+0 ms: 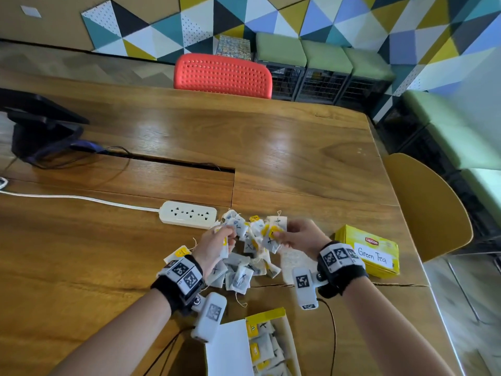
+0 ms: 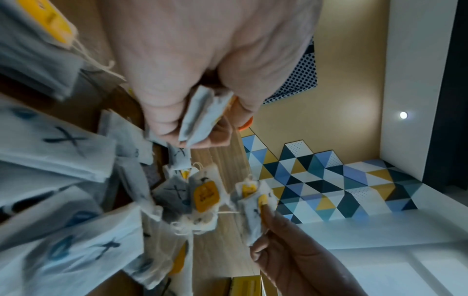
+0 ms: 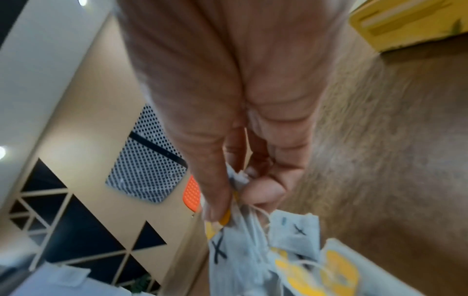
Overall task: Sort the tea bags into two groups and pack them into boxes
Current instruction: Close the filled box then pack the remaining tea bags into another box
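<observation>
— Where are the tea bags?
— Heaped on the wooden table [image 1: 298, 158], just in front of the white power strip [image 1: 188, 213]. The left hand [image 1: 214, 246] has its fingers curled round a tea bag [image 2: 200, 112]; the right hand [image 1: 299, 236] pinches another bunch [image 1: 271, 237], apparently by tags and strings, though it's blurred.
— And the boxes?
— The Green Tea box [image 1: 370, 251] sits right of the strip, beyond the right hand. The open box [image 1: 271, 346], nearer than the strip, holds bags already.
</observation>
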### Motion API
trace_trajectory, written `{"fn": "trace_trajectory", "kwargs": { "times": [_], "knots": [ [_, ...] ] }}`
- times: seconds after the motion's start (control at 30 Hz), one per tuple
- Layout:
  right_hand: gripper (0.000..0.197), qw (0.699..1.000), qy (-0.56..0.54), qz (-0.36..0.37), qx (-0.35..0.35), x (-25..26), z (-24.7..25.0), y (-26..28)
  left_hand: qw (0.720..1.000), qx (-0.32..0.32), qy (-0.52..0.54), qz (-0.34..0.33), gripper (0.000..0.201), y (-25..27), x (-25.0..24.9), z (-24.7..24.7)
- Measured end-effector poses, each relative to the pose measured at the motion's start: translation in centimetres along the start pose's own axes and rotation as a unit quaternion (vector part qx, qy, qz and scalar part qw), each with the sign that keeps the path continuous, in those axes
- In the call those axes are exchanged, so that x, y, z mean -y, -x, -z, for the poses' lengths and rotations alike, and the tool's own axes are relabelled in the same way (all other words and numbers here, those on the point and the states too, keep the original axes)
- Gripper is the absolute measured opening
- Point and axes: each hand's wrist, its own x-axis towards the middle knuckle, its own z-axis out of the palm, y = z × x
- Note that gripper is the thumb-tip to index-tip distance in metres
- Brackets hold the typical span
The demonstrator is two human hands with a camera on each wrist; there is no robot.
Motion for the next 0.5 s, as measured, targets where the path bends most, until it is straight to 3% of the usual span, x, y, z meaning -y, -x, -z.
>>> {"fn": "trace_trajectory", "kwargs": {
  "times": [0.1,0.2,0.37,0.43,0.5],
  "knots": [
    [0.01,0.996,-0.088,0.014,0.024,1.2,0.6,1.5,0.999,0.023,-0.039,-0.022,0.016,-0.6,-0.7,-1.3],
    [0.01,0.989,-0.138,0.029,0.04,2.0,0.7,2.6,0.998,0.054,0.016,-0.021,0.019,-0.7,-1.6,-2.9],
    [0.011,0.984,-0.166,0.059,0.027,2.7,-0.6,3.5,0.982,0.185,-0.001,0.023,0.078,0.2,-1.5,-4.7],
    [0.028,0.99,-0.122,0.069,-0.016,2.8,-1.5,3.4,0.98,0.195,0.014,0.039,0.078,0.6,-1.2,-5.2],
    [0.032,0.992,-0.092,0.077,-0.042,3.0,-2.3,3.4,0.983,0.18,0.017,0.034,0.063,0.8,-0.6,-5.7]
  ]
}}
